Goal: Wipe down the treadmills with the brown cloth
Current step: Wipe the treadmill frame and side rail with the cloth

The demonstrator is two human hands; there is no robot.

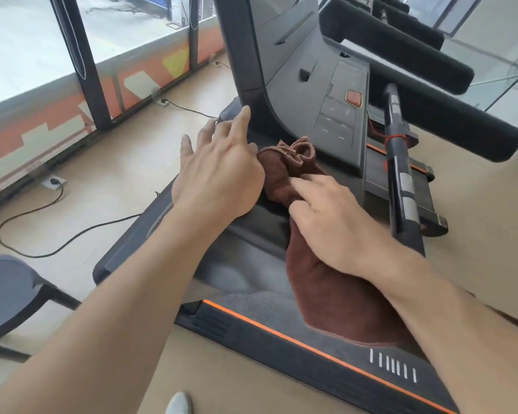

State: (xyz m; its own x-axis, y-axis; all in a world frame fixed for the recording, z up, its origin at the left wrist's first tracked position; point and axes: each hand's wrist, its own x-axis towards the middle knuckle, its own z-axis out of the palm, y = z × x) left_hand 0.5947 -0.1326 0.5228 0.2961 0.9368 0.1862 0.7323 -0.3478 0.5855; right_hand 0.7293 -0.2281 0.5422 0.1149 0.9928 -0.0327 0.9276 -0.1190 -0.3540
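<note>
The brown cloth (320, 264) hangs over the near handrail of the treadmill (281, 85), bunched at its top end near the foot of the console and draping down toward the belt at 5 o'clock. The right hand (329, 222) presses on the cloth's middle, fingers curled into the fabric, so it seems to grip it. The left hand (219, 174) is released, fingers spread, its palm edge touching the bunched end at 3 o'clock and its fingertips reaching toward the upright at 12 o'clock.

The step in hand looks like gathering or re-folding the cloth between strokes, with the rail and console base as the area being wiped. The next move likely calls for flattening the bunch into a pad, then sweeping it along the rail toward the red stop button (354, 98) at 1 o'clock without pressing it.
</note>
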